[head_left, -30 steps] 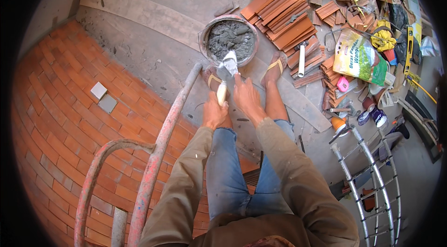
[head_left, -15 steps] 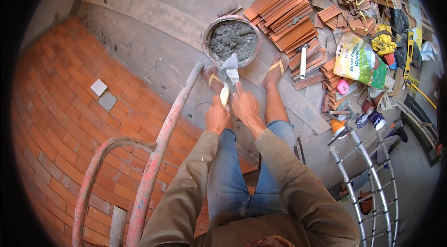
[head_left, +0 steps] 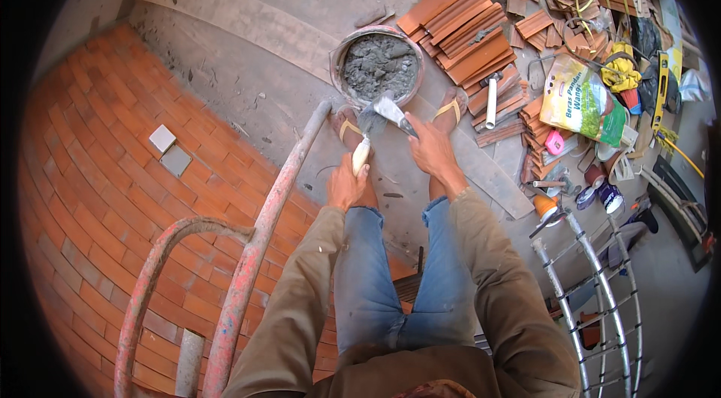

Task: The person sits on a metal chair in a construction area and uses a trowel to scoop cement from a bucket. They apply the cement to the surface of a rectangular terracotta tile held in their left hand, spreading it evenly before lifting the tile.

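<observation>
My left hand (head_left: 347,185) is wrapped round the pale handle of a trowel (head_left: 362,155), whose grey blade is smeared with mortar. Closed on the dark handle of a putty knife (head_left: 390,110), my right hand (head_left: 435,152) is a little to the right. The putty knife's pale blade crosses close to the trowel's blade; I cannot tell whether they touch. Just beyond both tools stands a round bucket (head_left: 336,76) on the floor, filled with lumpy grey mortar (head_left: 379,66). The two blades are near the bucket's near rim, between my sandalled feet.
A mottled red metal rail (head_left: 255,248) runs along my left, over orange brick-like tiles (head_left: 98,173). Stacked terracotta tiles (head_left: 466,34) lie right of the bucket, near a hammer (head_left: 491,101) and a printed sack (head_left: 578,101). A metal ladder-like frame (head_left: 601,285) stands lower right.
My right hand has moved right and slightly forward, swinging the putty knife from upright to slanting left. The trowel in my left hand has shifted only slightly, and its blade shows more.
</observation>
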The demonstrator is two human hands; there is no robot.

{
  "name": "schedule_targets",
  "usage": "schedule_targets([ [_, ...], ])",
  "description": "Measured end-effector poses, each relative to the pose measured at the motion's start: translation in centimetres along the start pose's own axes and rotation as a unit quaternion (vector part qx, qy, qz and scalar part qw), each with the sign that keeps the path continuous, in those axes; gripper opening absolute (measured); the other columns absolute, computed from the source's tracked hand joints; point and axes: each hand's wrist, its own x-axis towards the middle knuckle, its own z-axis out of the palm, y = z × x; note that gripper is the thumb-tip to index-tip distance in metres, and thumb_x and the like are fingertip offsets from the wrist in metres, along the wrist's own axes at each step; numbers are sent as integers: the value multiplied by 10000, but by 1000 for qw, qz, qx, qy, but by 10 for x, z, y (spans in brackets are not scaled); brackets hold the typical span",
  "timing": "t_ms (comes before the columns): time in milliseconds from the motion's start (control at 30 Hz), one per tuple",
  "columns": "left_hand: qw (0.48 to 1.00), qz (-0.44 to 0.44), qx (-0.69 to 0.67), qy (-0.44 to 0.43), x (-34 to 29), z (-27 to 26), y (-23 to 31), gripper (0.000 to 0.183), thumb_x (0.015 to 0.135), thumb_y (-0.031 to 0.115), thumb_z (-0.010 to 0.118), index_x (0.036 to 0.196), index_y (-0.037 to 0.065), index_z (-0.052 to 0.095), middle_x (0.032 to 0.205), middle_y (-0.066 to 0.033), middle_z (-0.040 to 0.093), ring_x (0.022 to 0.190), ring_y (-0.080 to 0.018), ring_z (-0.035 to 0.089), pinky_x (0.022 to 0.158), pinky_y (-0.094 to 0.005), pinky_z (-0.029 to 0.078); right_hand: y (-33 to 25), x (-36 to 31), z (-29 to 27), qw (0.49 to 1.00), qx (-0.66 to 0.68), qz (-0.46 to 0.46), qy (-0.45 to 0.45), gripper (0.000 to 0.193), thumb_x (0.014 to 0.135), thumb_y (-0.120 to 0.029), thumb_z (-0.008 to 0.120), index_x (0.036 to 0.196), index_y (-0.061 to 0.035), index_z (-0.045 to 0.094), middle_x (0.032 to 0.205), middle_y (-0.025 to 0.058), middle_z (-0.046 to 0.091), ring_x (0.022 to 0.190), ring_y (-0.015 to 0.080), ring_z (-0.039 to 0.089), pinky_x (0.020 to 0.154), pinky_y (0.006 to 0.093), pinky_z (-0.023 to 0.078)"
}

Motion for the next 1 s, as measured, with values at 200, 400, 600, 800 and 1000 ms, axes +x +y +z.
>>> schedule_targets([
  [200, 999, 14, 41, 3, 22, -4, 8, 351, 852, 219, 665, 1068, 51, 445, 883, -295, 655, 843, -510, 616, 718, -586, 467, 8, -18, -14, 997, -14, -31, -67, 456, 910, -235, 558, 1356, -145, 565, 1077, 244, 665, 1036, 413, 612, 907, 487, 466],
  [400, 995, 27, 99, 8, 26, -7, 24, 363, 850, 212, 670, 1078, 71, 426, 883, -261, 672, 828, -489, 632, 702, -579, 479, -40, -24, -10, 992, 34, 69, -96, 453, 889, -267, 591, 1327, -150, 603, 994, 259, 678, 996, 413, 626, 879, 465, 481],
  [600, 995, 23, 91, 37, 34, -17, 43, 356, 849, 261, 677, 1068, 70, 471, 893, -246, 675, 826, -478, 637, 704, -567, 487, -15, -25, 10, 980, 174, 100, -4, 461, 887, -257, 585, 1318, -98, 608, 820, 241, 673, 764, 335, 660, 723, 426, 503],
  [800, 993, 43, 88, 63, 38, -23, 38, 308, 841, 230, 676, 1033, 48, 518, 898, -236, 675, 832, -464, 640, 712, -565, 488, -6, -32, -35, 949, 259, 138, -115, 406, 888, -188, 609, 1266, -43, 644, 678, 55, 612, 612, 129, 556, 606, 277, 462],
  [1000, 993, 41, 87, 71, 44, -17, 21, 303, 835, 252, 688, 1030, 72, 542, 892, -230, 671, 841, -454, 632, 704, -540, 484, -12, -10, -26, 957, 240, 105, -125, 408, 886, -212, 609, 1261, -57, 651, 653, 57, 602, 597, 111, 540, 581, 281, 451],
])
